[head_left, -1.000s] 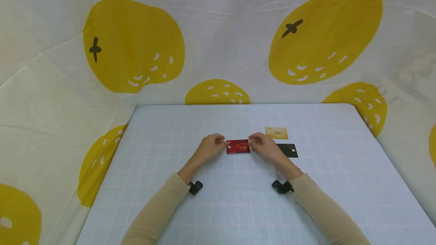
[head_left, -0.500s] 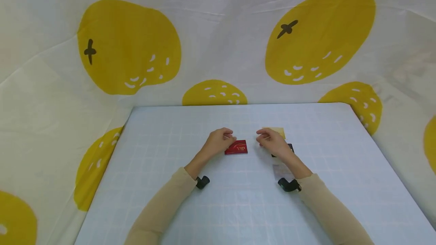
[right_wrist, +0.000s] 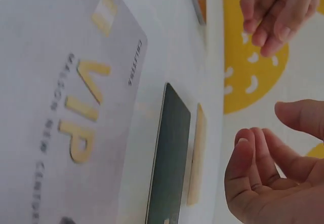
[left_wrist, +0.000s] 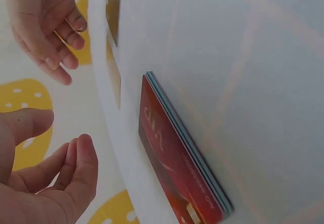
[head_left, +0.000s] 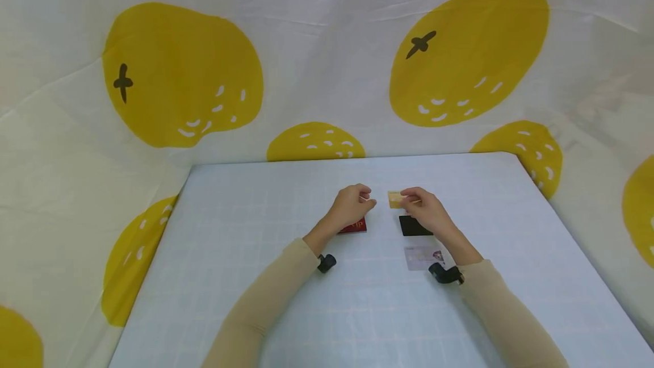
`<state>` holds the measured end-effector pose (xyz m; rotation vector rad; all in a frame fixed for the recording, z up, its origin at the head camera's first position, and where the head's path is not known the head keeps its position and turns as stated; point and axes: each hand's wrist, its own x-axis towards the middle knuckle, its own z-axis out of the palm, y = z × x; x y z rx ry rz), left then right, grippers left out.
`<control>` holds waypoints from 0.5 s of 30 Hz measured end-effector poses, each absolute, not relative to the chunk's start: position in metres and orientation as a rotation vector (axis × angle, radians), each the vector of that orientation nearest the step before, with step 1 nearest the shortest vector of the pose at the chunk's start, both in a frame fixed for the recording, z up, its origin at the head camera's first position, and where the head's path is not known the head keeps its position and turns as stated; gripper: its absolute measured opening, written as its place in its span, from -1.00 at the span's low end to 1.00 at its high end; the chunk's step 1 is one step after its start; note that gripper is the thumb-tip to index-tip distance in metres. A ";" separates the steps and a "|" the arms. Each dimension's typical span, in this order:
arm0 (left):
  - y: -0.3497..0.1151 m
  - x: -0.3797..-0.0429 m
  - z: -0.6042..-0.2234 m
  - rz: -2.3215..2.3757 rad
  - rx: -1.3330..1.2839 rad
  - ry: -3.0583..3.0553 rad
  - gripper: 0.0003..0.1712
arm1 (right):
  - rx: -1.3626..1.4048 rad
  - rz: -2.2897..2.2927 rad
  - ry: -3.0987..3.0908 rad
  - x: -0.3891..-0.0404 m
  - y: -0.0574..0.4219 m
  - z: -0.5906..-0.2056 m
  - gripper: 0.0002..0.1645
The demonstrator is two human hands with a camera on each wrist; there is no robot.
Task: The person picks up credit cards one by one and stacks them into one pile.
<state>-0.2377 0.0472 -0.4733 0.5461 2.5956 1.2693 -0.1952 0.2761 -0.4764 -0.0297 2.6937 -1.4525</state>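
Note:
My left hand (head_left: 351, 204) hovers over the red VIP card (head_left: 356, 226), fingers loosely bent, nothing between thumb and fingertips. In the left wrist view this red card (left_wrist: 172, 148) tops a neat stack of several cards. My right hand (head_left: 428, 210) is raised over the gold card (head_left: 394, 200) and the black card (head_left: 414, 226), partly covering both. Its thumb and fingertips stand apart and hold nothing in the right wrist view. A pale, see-through-looking card (head_left: 420, 258) lies nearest, beside the right wrist; gold VIP lettering shows on the pale card (right_wrist: 86, 92) up close.
The cards lie on a table with a pale checked cloth (head_left: 286, 300). Behind it hangs a white curtain (head_left: 327, 61) printed with yellow fruit. Black wrist cameras sit on both wrists, the left camera (head_left: 326, 263) low over the cloth.
Both hands have left the red card and risen off it. The left hand has shifted right and away from me, the right hand toward the gold card. The red stack stays put.

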 end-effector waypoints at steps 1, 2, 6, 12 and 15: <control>0.052 -0.240 -0.473 1.259 0.547 2.603 -0.55 | -0.015 -1.444 2.703 -0.197 0.280 -0.476 -0.54; 0.057 -0.243 -0.472 1.252 0.546 2.608 -0.56 | -0.001 -1.436 2.710 -0.199 0.283 -0.476 -0.53; 0.073 -0.255 -0.470 1.177 0.546 2.636 -0.56 | 0.053 -1.397 2.752 -0.206 0.296 -0.473 -0.52; 0.092 -0.272 -0.475 1.005 0.548 2.653 -0.54 | 0.084 -1.321 2.757 -0.222 0.317 -0.477 -0.48; 0.098 -0.278 -0.479 0.959 0.539 2.614 -0.50 | 0.096 -1.232 2.711 -0.230 0.326 -0.484 -0.43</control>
